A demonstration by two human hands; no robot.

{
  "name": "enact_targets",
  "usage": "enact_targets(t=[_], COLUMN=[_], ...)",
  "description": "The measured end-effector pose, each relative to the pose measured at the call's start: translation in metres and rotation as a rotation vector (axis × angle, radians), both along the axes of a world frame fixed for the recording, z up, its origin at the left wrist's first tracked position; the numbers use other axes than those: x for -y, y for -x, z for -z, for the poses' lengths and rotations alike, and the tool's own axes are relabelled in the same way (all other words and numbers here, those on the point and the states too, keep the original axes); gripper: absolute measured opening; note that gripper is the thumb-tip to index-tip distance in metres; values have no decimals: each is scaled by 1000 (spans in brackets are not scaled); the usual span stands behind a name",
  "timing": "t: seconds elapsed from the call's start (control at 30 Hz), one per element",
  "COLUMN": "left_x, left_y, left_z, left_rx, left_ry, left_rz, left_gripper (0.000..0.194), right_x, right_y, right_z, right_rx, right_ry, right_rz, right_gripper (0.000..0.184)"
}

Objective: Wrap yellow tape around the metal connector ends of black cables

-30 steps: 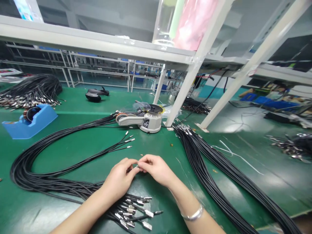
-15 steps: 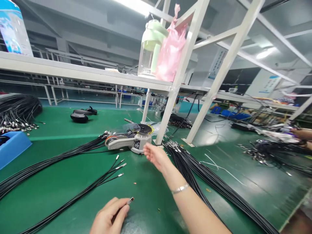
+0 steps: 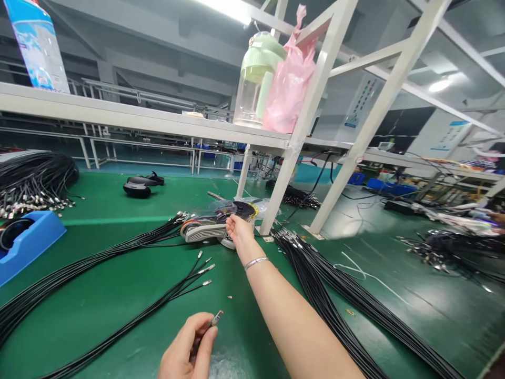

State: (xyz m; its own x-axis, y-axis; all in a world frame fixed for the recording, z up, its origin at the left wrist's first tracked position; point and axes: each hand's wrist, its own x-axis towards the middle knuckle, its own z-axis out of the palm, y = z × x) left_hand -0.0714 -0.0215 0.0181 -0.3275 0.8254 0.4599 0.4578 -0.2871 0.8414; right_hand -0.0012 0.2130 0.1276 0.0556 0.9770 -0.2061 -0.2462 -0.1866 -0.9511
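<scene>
My left hand (image 3: 187,347) is low in the middle of the view, thumb and forefinger pinched on a cable end with a small metal connector (image 3: 216,318) sticking out. My right hand (image 3: 240,231) reaches forward to the grey tape dispenser (image 3: 205,231) with a round black disc on top. It covers part of the dispenser's body, and its fingers are curled together; what they hold, if anything, is hidden. Left of my hands lies a small bunch of black cables (image 3: 158,301) with metal ends. A larger cable bundle (image 3: 98,256) runs behind it.
More black cables (image 3: 335,284) lie right of my right arm, beside white shelf posts (image 3: 284,187). At left are a blue tape holder (image 3: 43,239) and a cable heap (image 3: 43,176). A jug (image 3: 252,79) and pink bag (image 3: 290,87) stand on the shelf (image 3: 158,118).
My right hand has moved from the dispenser's near right side up and over its body. My left hand has shifted slightly right in view, with the connector tilted up more. The view has turned a little left.
</scene>
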Motion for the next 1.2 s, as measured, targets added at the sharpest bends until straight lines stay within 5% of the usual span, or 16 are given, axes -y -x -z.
enact_targets(t=[0.1, 0.23, 0.33, 0.47, 0.67, 1.2], left_x=[4, 7, 7, 7, 7, 12], left_y=[4, 7, 7, 6, 2, -1], left_z=[-14, -28, -28, -22, -22, -26], left_rx=[-36, -52, -94, -196, -336, -358], left_ry=[-2, 20, 8, -62, -115, -205], left_rz=[97, 69, 45, 53, 57, 99], left_gripper=[15, 16, 17, 18, 20, 26], right_x=[22, 86, 141, 183, 193, 197], right_y=[-2, -27, -59, -82, -73, -66], right_z=[-11, -14, 0, 27, 46, 44], right_rx=[49, 136, 328, 516, 418, 267], right_ry=[-79, -189, -256, -326, -331, -179], right_rz=[-81, -334, -604, -673, -599, -538], right_gripper=[19, 10, 13, 15, 19, 20])
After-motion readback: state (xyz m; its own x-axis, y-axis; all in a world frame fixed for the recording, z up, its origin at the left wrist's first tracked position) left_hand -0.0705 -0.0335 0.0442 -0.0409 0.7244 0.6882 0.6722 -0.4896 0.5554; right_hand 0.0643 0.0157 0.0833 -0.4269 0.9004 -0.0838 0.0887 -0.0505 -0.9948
